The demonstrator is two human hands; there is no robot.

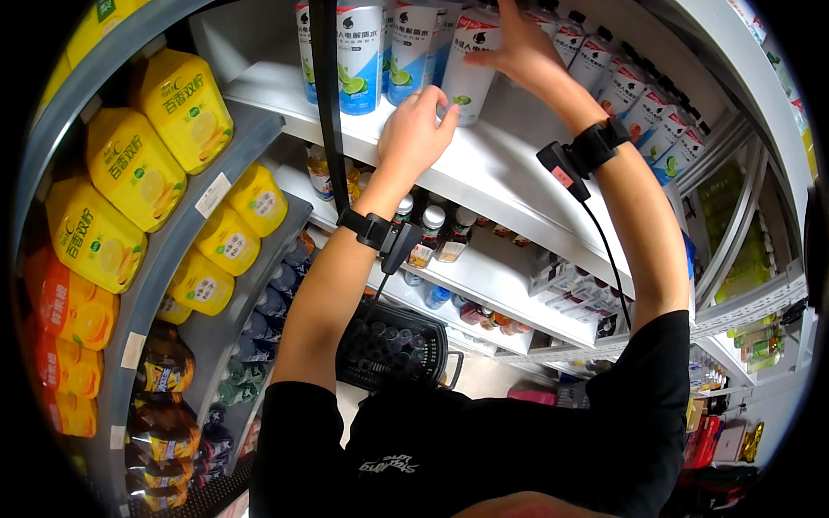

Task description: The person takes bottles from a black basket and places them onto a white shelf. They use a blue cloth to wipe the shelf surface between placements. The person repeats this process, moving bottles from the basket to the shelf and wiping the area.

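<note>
A white drink bottle (471,73) with a green lime picture stands upright at the front of the white shelf (527,164). My right hand (522,52) grips its upper part, thumb across the label; the fingertips run out at the top edge. Close to the bottle's lower left side is my left hand (419,129), fingers curled and closed, with the palm side hidden. I cannot tell whether it touches the bottle. Left of it stand several blue-and-white bottles (360,65) with lime pictures. Both wrists wear black straps with a small device.
More white bottles (622,91) line the shelf at right. Yellow jugs (136,168) and orange packs (76,302) fill the grey shelf (160,259) at left. Lower shelves hold small jars (427,237). A black basket (393,367) containing dark round items sits below. A dark vertical bar (326,104) crosses the view.
</note>
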